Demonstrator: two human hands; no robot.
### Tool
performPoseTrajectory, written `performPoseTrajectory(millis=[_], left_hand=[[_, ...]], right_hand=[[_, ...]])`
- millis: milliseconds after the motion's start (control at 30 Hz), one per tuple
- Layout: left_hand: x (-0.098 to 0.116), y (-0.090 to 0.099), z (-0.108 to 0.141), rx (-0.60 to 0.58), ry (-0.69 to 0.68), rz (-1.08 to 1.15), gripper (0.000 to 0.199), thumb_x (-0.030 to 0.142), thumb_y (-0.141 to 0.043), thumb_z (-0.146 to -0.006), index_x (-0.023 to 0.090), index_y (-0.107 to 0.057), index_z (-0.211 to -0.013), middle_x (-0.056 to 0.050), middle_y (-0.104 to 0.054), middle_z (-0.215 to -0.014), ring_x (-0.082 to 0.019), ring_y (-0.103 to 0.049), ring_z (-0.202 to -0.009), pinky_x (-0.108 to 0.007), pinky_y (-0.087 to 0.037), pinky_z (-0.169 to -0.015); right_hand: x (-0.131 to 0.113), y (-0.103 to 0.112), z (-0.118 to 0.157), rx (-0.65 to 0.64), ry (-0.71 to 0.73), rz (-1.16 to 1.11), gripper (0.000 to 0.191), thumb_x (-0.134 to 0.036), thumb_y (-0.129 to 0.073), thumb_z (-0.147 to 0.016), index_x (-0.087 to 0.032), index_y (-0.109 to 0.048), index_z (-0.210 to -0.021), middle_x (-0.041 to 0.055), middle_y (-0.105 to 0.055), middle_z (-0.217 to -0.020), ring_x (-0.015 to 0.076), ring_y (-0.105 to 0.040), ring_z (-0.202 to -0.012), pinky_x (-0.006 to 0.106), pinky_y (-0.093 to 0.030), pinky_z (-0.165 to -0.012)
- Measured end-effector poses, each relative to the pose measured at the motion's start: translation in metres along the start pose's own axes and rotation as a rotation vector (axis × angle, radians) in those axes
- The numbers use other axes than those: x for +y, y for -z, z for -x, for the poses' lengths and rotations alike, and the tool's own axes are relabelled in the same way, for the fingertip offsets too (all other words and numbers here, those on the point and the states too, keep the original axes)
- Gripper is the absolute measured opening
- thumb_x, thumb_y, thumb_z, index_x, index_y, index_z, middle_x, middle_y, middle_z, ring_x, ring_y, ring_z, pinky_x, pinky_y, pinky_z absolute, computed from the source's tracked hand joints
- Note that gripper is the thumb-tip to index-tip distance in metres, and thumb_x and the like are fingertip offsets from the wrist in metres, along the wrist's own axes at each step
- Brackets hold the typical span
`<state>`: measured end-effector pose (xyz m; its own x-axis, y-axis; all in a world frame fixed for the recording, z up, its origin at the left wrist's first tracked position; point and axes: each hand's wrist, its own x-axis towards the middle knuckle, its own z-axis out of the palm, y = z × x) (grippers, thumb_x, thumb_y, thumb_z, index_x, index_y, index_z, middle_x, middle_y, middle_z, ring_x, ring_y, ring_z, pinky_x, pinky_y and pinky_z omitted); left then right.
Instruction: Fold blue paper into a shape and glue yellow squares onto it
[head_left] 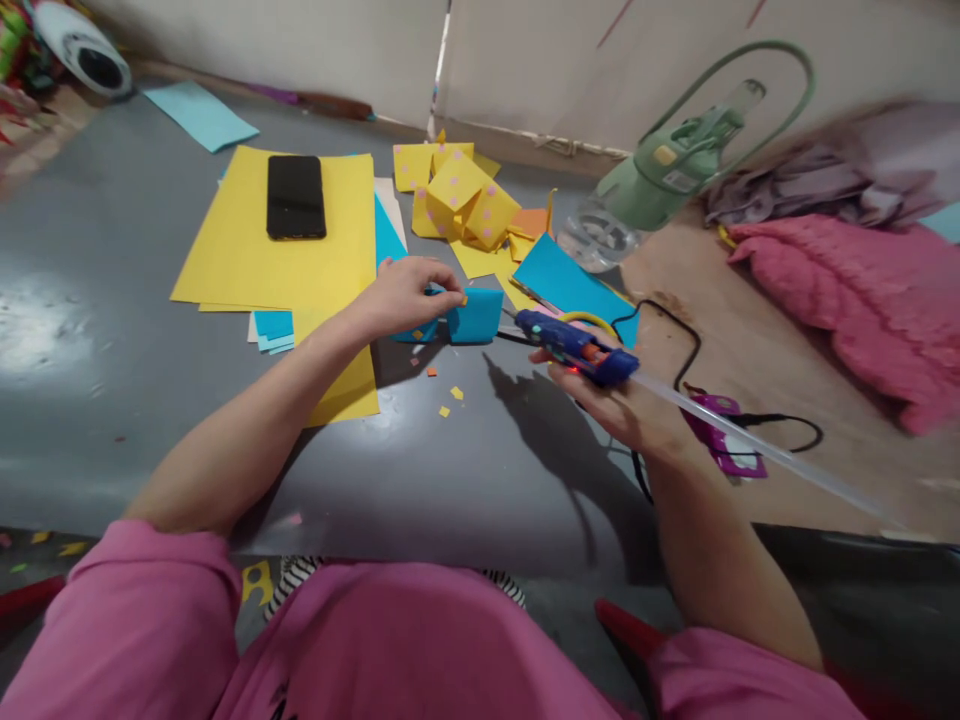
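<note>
Near the middle of the table, my left hand [412, 292] has its fingers closed on a folded blue paper piece [477, 315] with small yellow and orange bits on it. My right hand [611, 400] is wrapped round a dark blue glue gun [574, 346], from whose back a long clear glue stick [772, 452] sticks out. The gun's nozzle points left, close to the right edge of the blue piece. Small yellow scraps [457, 393] and an orange one lie on the table just in front. Behind them sit folded yellow paper shapes with pink dots [457, 185].
A black phone [295, 197] rests on yellow sheets [225, 245] at left. Blue paper [574, 285] lies behind the gun. A green bottle [652, 180] stands at back right, near pink cloth [862, 300]. A black cable [694, 340] and purple packet [724, 435] are at right.
</note>
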<state>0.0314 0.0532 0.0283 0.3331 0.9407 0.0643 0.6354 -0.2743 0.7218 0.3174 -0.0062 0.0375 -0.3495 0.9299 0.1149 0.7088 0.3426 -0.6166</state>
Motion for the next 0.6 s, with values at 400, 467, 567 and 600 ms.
performPoseTrajectory(millis=[400, 467, 567, 600], left_hand=[[-0.007, 0.017, 0.008, 0.117, 0.143, 0.255, 0.018, 0.032, -0.063, -0.085, 0.016, -0.071, -0.086, -0.005, -0.075, -0.096, -0.019, -0.066, -0.091, -0.031, -0.050, -0.086], [-0.008, 0.016, 0.007, 0.129, 0.144, 0.283, 0.016, 0.031, -0.062, -0.086, 0.017, -0.071, -0.086, -0.004, -0.075, -0.096, -0.019, -0.067, -0.091, -0.031, -0.050, -0.086], [-0.008, 0.015, 0.007, 0.141, 0.145, 0.302, 0.016, 0.029, -0.061, -0.086, 0.016, -0.071, -0.087, -0.004, -0.076, -0.097, -0.018, -0.067, -0.093, -0.031, -0.050, -0.088], [-0.008, 0.015, 0.008, 0.141, 0.148, 0.301, 0.017, 0.030, -0.061, -0.086, 0.016, -0.071, -0.087, -0.004, -0.076, -0.098, -0.018, -0.067, -0.093, -0.031, -0.050, -0.089]], right_hand=[[-0.033, -0.023, -0.014, -0.065, -0.016, 0.136, 0.028, -0.045, -0.055, -0.090, -0.024, -0.067, -0.076, 0.0050, -0.065, -0.070, 0.0210, -0.060, -0.068, 0.032, -0.045, -0.061], [-0.033, -0.024, -0.014, -0.063, -0.020, 0.156, 0.029, -0.046, -0.054, -0.091, -0.024, -0.065, -0.075, 0.0045, -0.063, -0.068, 0.0211, -0.059, -0.068, 0.032, -0.045, -0.062], [-0.030, -0.027, -0.015, -0.056, -0.014, 0.170, 0.030, -0.047, -0.052, -0.091, -0.025, -0.063, -0.075, 0.0054, -0.064, -0.070, 0.0222, -0.060, -0.069, 0.035, -0.046, -0.064], [-0.029, -0.028, -0.016, -0.047, -0.007, 0.176, 0.029, -0.047, -0.053, -0.090, -0.025, -0.062, -0.075, 0.0062, -0.066, -0.072, 0.0231, -0.061, -0.071, 0.036, -0.046, -0.066]])
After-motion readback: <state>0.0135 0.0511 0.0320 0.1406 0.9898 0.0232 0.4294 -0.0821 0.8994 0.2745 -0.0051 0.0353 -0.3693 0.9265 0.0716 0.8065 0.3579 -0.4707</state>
